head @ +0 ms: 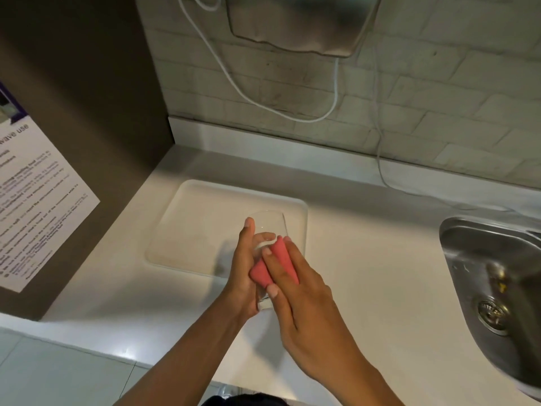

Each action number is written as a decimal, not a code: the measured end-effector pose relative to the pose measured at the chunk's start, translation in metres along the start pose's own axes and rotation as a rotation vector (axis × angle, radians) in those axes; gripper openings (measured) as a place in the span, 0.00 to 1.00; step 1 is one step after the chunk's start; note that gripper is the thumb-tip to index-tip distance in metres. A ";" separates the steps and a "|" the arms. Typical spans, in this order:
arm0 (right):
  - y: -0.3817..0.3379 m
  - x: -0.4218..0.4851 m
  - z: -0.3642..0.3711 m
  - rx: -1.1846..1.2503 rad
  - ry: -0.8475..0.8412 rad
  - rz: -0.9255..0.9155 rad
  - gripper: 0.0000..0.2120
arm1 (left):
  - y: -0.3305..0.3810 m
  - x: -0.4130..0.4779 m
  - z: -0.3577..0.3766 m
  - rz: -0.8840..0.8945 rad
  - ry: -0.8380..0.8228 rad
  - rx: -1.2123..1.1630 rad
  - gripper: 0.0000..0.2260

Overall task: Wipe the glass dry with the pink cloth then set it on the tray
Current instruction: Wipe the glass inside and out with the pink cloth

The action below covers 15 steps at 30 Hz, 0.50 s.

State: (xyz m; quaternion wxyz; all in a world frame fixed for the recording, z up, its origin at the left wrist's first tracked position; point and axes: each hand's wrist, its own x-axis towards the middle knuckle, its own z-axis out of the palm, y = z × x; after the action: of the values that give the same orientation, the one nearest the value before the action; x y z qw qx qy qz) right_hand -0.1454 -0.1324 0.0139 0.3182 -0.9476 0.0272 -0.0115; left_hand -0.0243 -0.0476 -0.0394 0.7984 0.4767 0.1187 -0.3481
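A clear drinking glass [269,222] is held tilted above the counter, its mouth pointing away over the white tray [187,227]. My left hand [244,268] grips the glass from the left side. My right hand [295,291] presses a folded pink cloth [278,265] flat against the right side of the glass. The glass base shows below the fingers, near my wrists. The tray lies on the counter with nothing on it that I can see.
A white counter [366,259] runs under the hands. A steel sink [494,276] with a drain sits at the right. A dark cabinet side with a printed notice [38,200] stands at the left. White cables [336,95] hang along the brick wall behind.
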 end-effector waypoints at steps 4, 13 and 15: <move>0.003 -0.009 -0.001 0.005 -0.037 0.021 0.24 | 0.003 0.007 -0.001 0.016 0.072 -0.028 0.32; 0.006 0.007 -0.005 -0.015 0.002 -0.008 0.23 | 0.003 0.005 0.006 -0.065 0.026 -0.072 0.38; 0.009 -0.003 -0.004 0.013 -0.029 -0.004 0.22 | 0.008 0.010 0.002 -0.029 0.067 -0.069 0.33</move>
State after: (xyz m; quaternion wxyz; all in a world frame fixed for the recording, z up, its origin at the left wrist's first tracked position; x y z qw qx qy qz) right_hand -0.1492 -0.1416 0.0116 0.3247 -0.9456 0.0205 0.0016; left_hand -0.0120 -0.0515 -0.0376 0.8049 0.4586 0.1642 -0.3389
